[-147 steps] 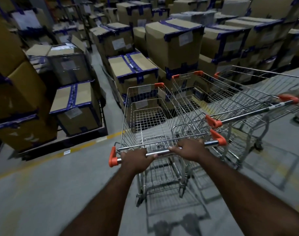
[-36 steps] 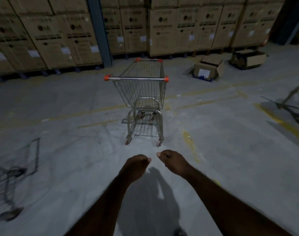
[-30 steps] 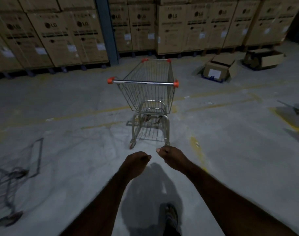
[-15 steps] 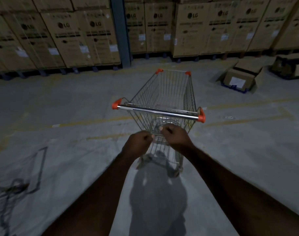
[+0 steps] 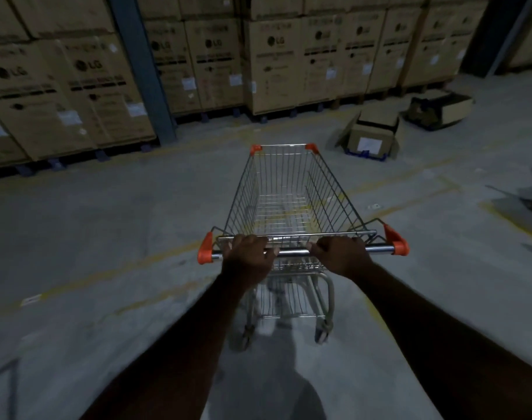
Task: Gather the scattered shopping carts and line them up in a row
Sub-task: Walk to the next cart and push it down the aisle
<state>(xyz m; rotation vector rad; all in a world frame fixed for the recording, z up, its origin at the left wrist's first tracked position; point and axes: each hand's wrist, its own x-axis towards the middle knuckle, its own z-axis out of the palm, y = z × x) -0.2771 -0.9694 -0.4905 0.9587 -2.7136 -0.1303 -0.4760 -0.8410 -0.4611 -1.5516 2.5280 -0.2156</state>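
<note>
Surfaces being shown
Shiny metal cart (image 5: 292,195), plastic caps (image 5: 204,253) are being seen against matt cardboard boxes (image 5: 276,62), rough concrete floor (image 5: 107,225).

Both hands, left (image 5: 249,258) and right (image 5: 341,256), empty half a second ago, now grip the cart's (image 5: 292,195) handle bar (image 5: 292,253) at frame centre.

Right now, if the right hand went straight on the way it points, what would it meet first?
The handle bar of the shopping cart: the right hand grips it. Just past it is probably the basket's rear wire wall, though depth is hard to judge.
</note>
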